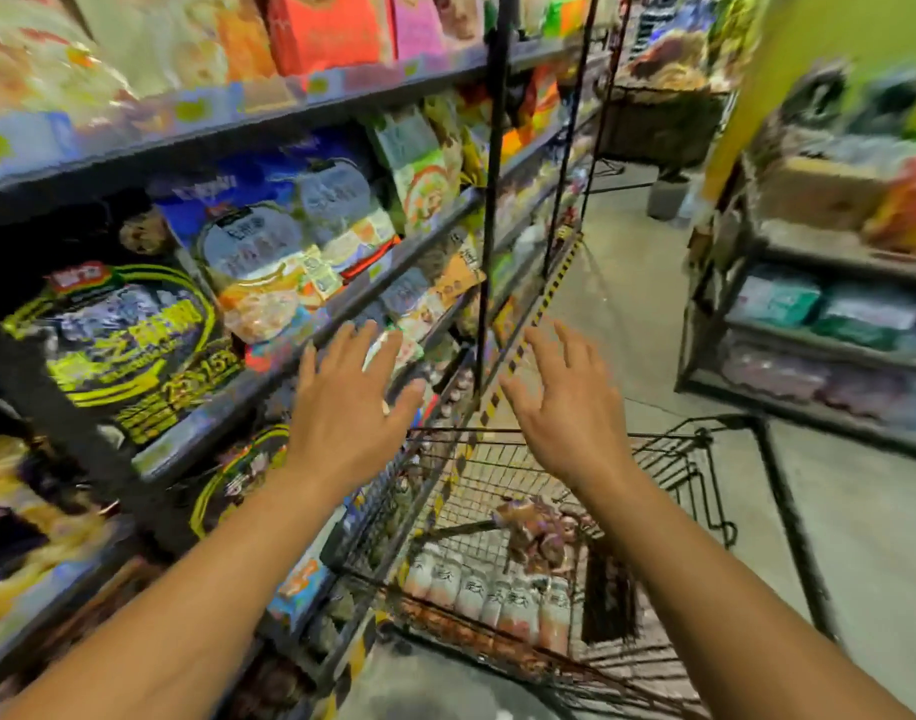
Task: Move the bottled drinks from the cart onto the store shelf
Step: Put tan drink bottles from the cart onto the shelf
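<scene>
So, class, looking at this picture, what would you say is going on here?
A person is restocking a store aisle. Both the left hand and the right hand are stretched out open and hold nothing, raised above the wire cart. A row of bottled drinks still stands in the cart, beside a brownish packet. The shelf on the left is packed with snack bags. The picture is blurred, so labels are unreadable.

You see a black wire-metal cart (695, 459), glossy plastic snack bags (128, 345) on dark metal shelves (310, 324), and a matt concrete-looking floor (627, 283).
</scene>
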{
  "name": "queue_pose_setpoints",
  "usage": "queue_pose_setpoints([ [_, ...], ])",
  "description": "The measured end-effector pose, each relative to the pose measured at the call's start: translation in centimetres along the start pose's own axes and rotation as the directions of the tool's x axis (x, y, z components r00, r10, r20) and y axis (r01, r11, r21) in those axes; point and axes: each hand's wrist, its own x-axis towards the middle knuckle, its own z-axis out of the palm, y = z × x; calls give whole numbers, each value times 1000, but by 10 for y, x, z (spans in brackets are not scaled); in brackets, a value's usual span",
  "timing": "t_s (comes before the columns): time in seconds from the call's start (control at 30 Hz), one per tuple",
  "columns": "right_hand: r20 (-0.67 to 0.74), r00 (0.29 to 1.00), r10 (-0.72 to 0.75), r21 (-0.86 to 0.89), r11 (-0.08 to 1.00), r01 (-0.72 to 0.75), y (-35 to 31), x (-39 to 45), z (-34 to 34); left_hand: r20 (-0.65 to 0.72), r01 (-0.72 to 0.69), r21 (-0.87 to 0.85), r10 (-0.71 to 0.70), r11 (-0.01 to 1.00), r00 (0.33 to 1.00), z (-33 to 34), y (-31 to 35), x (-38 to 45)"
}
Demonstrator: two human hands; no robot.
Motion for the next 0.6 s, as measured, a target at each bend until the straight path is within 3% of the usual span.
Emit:
queue_pose_setpoints([
  [0.3,56,991,120,-139,984,-111,116,11,51,147,-122,-94,135,988,980,130,65,60],
  [0.6,274,914,300,-239,942,-237,189,-15,198,448,-137,-98,166,986,878,299,55,48],
])
